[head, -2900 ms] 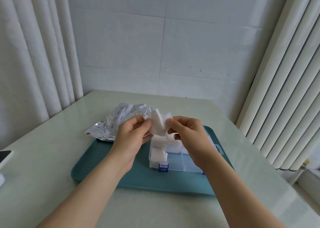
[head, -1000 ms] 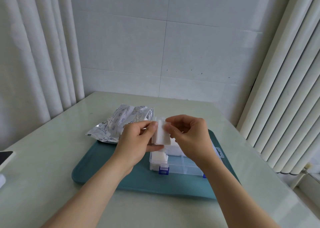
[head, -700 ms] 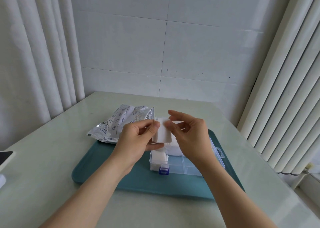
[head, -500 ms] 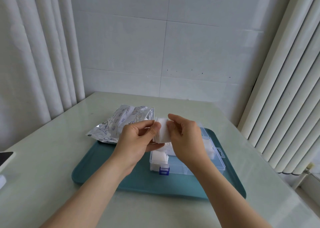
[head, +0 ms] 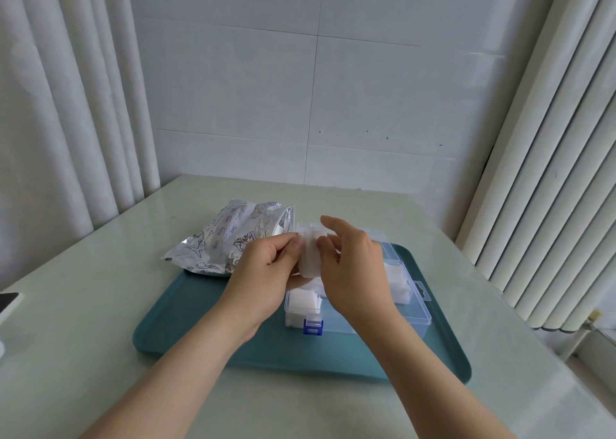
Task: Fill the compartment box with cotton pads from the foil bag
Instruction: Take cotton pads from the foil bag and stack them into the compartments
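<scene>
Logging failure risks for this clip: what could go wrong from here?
1. The pad stack is pinched between the left hand and right hand above the compartment box; a loose pad could slip out onto the teal tray or into a wrong compartment.
2. The near-left compartment already looks full of pads, so pushing more there may spill them over.

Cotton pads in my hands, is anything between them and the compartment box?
Nothing visible. The left hand and right hand hold the cotton pads just above the open compartment box; they hide the compartments directly beneath.
</scene>
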